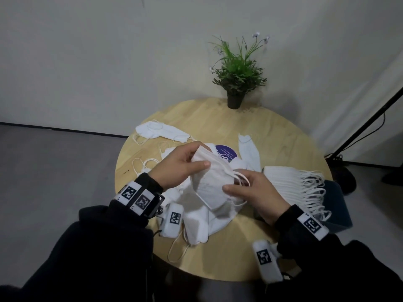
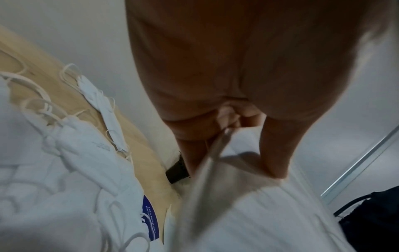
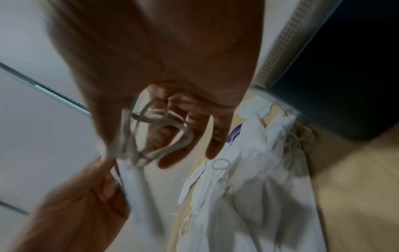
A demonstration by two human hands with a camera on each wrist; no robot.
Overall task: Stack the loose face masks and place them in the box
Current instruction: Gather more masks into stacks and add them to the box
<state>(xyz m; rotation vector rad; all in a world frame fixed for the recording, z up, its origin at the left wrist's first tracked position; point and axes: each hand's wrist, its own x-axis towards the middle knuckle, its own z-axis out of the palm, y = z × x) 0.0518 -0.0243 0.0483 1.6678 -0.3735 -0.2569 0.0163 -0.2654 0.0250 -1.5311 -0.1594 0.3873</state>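
Both hands hold one folded white face mask point(image 1: 210, 182) above the round wooden table point(image 1: 272, 136). My left hand point(image 1: 183, 164) pinches its upper end between thumb and fingers. My right hand point(image 1: 250, 190) grips its lower right edge, with the ear loops point(image 3: 155, 134) bunched in the fingers. A neat stack of masks point(image 1: 290, 186) lies on its side at the right, loops hanging toward me. Loose masks point(image 1: 196, 216) are heaped under the hands, and others lie at the far left point(image 1: 159, 131) and far centre point(image 1: 248, 151). A dark box point(image 1: 337, 205) sits behind the stack at the table's right edge.
A potted plant point(image 1: 236, 83) stands at the table's far edge. A round purple sticker point(image 1: 224, 154) shows on the tabletop. A black stand leg point(image 1: 368, 125) and cables are on the floor at the right. A grey wall is close behind.
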